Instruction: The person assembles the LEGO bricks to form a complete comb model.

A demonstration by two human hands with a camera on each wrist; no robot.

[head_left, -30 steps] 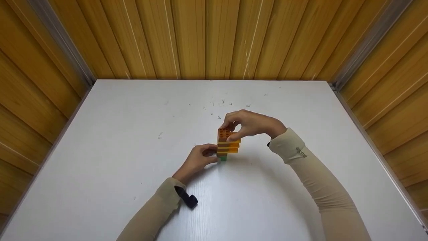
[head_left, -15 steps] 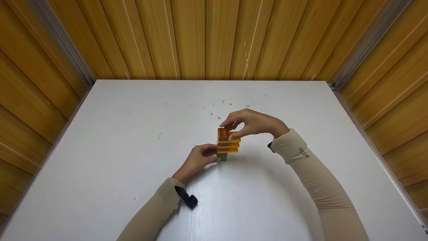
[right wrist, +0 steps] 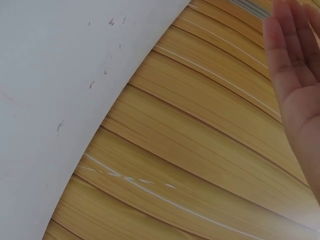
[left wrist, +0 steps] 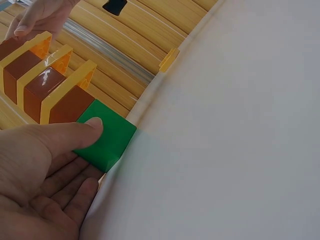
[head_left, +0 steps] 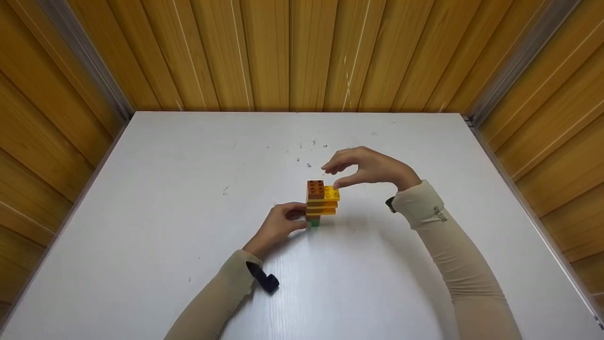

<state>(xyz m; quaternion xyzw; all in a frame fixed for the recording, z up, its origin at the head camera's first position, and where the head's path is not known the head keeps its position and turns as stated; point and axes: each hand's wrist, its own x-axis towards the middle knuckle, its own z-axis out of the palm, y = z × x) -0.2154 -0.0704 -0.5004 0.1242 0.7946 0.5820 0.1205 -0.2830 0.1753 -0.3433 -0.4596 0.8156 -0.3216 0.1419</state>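
Note:
A tower of toy building bricks stands upright on the white table, with a green brick (left wrist: 107, 135) at its foot. Brown bricks (head_left: 315, 188) alternate above with yellow plates (head_left: 331, 192) that jut out to the right. Low on the tower, my left hand (head_left: 279, 225) grips the green brick; in the left wrist view its thumb lies on the brick's face, while the fingers are partly hidden behind. Just above and right of the top, my right hand (head_left: 373, 166) holds nothing, its fingers apart from the thumb. The right wrist view shows its fingers (right wrist: 287, 55) extended, with no brick.
Yellow wood-patterned panels (head_left: 288, 56) wall the white table (head_left: 188, 160) at the back and sides. Small dark marks dot the surface behind the tower. A small yellow piece (left wrist: 169, 60) appears near the table's edge in the left wrist view.
My right hand has let go of the tower's top and moved up and to the right, uncovering the top brown brick and yellow plate. The left hand has stayed in place.

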